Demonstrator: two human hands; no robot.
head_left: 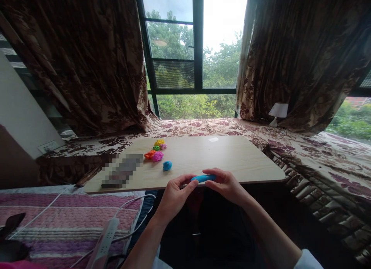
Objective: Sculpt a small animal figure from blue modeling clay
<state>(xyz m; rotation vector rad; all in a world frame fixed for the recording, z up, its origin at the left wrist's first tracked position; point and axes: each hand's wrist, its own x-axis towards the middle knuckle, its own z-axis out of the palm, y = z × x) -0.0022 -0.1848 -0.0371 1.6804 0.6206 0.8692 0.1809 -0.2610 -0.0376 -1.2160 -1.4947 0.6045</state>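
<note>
A smooth blue roll of modelling clay (204, 178) lies level between my two hands, just above the near edge of the table. My left hand (177, 191) pinches its left end between thumb and fingers. At the other end, my right hand (227, 185) grips it the same way. A loose blue lump of clay (167, 165) rests on the tabletop, a little beyond my left hand. Farther back sit crumpled lumps in orange (150, 155), magenta (158, 156), green (156, 148), yellow (159, 142) and pale pink (164, 146).
The pale wooden table (226, 157) stands before a window seat with floral cloth (313, 145). A pixelated dark object (123, 171) lies at its left. A power strip (103, 242) with a white cable is on the striped quilt (58, 215). A small lamp (278, 111) stands back right.
</note>
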